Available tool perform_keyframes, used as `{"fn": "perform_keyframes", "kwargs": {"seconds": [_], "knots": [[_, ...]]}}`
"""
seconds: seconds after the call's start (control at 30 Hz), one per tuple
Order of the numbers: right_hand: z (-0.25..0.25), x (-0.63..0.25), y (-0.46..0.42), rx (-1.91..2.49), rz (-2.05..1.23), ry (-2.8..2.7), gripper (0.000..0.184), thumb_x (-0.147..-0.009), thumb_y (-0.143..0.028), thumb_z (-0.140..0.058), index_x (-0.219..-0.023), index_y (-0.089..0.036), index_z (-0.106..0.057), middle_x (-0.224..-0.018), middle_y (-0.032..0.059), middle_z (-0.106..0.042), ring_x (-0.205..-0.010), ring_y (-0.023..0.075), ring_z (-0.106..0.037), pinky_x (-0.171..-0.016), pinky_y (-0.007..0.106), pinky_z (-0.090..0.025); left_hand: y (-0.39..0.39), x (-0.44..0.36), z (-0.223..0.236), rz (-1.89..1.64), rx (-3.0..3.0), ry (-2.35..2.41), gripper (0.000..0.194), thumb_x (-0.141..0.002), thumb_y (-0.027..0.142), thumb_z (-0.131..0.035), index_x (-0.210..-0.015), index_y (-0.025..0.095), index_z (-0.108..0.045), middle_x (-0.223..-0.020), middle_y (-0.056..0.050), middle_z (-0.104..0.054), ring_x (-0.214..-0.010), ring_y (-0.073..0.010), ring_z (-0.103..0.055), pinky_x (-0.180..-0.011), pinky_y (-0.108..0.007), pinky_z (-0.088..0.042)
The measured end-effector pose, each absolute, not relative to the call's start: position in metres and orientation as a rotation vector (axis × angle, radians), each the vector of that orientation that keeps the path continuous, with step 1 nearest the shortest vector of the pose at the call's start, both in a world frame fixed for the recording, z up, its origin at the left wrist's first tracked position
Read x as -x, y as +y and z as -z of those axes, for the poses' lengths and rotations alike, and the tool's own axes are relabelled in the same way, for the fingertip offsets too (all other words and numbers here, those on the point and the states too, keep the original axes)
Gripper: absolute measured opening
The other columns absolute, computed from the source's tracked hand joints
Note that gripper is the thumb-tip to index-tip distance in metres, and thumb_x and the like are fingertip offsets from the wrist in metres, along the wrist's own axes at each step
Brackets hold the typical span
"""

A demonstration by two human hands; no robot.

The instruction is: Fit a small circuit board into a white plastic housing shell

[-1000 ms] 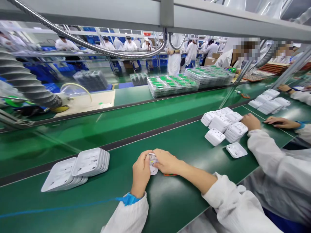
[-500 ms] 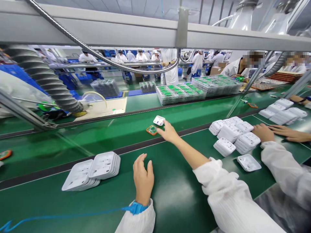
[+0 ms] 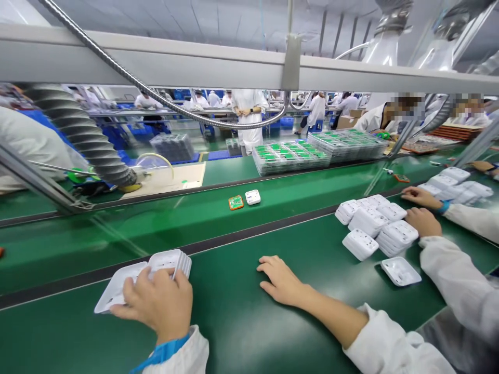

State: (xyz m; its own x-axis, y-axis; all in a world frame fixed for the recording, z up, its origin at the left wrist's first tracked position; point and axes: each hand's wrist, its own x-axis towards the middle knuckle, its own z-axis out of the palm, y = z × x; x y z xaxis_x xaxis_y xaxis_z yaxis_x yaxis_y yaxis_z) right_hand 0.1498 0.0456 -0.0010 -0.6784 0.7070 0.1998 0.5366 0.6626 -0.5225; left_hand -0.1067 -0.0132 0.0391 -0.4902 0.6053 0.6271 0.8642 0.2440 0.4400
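Nearest the camera, the person's left hand (image 3: 158, 301), with a blue strap at the wrist, lies over the near end of a fanned stack of shallow white plastic housing shells (image 3: 144, 272). The fingers curl over the top shells, touching them; whether one is actually pinched is hidden by the back of the hand. The stack lies within easy reach at the left of the green work surface (image 3: 241, 322), probably as a supply to draw from.

The right hand (image 3: 281, 280) rests palm down on the green surface, fingers loosely spread, holding nothing.

Further right, a neighbour's sleeved hand (image 3: 423, 221) touches a heap of white moulded housings (image 3: 374, 221), with a single open white shell (image 3: 401, 270) lying just in front of it.

Beyond the dark dividing strip, on the green conveyor belt (image 3: 156, 218), a small orange-edged green circuit board (image 3: 236, 202) and a small white rounded housing (image 3: 252, 197) lie just beside each other, well apart from both hands. Behind stand clear trays of green boards (image 3: 290, 156).
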Motion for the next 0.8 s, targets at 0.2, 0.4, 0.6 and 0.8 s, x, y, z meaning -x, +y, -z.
{"fn": "perform_keyframes", "kwargs": {"seconds": [0.2, 0.4, 0.6, 0.8], "knots": [[0.007, -0.147, 0.048, 0.957, -0.566, -2.472, 0.029, -0.081, -0.019, -0.057, -0.110, -0.018, -0.055, -0.120, 0.0079, -0.051, -0.107, 0.0204, -0.046, -0.094, 0.037, -0.040, -0.008, 0.084, -0.034, 0.953, 1.231, -1.999, 0.006, -0.076, 0.020, -0.051, -0.071, 0.018, -0.051, -0.116, -0.017, -0.056, -0.127, -0.0368, -0.036, -0.101, -0.066, -0.015], [0.009, -0.146, 0.050, 0.945, -0.524, -2.476, 0.028, -0.081, -0.018, -0.058, -0.109, -0.017, -0.056, -0.118, 0.0071, -0.053, -0.107, 0.0204, -0.045, -0.095, 0.037, -0.038, -0.005, 0.029, -0.014, 0.670, 1.702, -1.977, 0.012, -0.079, 0.020, -0.046, -0.076, 0.017, -0.057, -0.087, -0.009, -0.063, -0.098, -0.0271, -0.054, -0.103, -0.060, -0.016], [0.011, -0.141, 0.052, 0.944, -0.489, -2.479, 0.024, -0.081, -0.018, -0.057, -0.106, -0.018, -0.057, -0.113, 0.0062, -0.055, -0.104, 0.0195, -0.045, -0.091, 0.035, -0.038, -0.002, 0.029, 0.002, 0.469, 1.671, -2.098, 0.020, -0.084, 0.024, -0.041, -0.080, 0.015, -0.059, -0.079, -0.009, -0.061, -0.083, -0.0257, -0.054, -0.099, -0.064, -0.020], [0.018, -0.126, 0.065, 1.000, -0.389, -2.489, 0.017, -0.084, -0.018, -0.054, -0.101, -0.016, -0.056, -0.100, 0.0055, -0.057, -0.092, 0.0180, -0.047, -0.081, 0.031, -0.039, 0.001, 0.011, 0.007, 0.906, 1.988, -1.769, 0.029, -0.087, 0.027, -0.046, -0.110, 0.013, -0.055, -0.114, -0.015, -0.058, -0.107, -0.0267, -0.052, -0.096, -0.047, -0.039]]}}
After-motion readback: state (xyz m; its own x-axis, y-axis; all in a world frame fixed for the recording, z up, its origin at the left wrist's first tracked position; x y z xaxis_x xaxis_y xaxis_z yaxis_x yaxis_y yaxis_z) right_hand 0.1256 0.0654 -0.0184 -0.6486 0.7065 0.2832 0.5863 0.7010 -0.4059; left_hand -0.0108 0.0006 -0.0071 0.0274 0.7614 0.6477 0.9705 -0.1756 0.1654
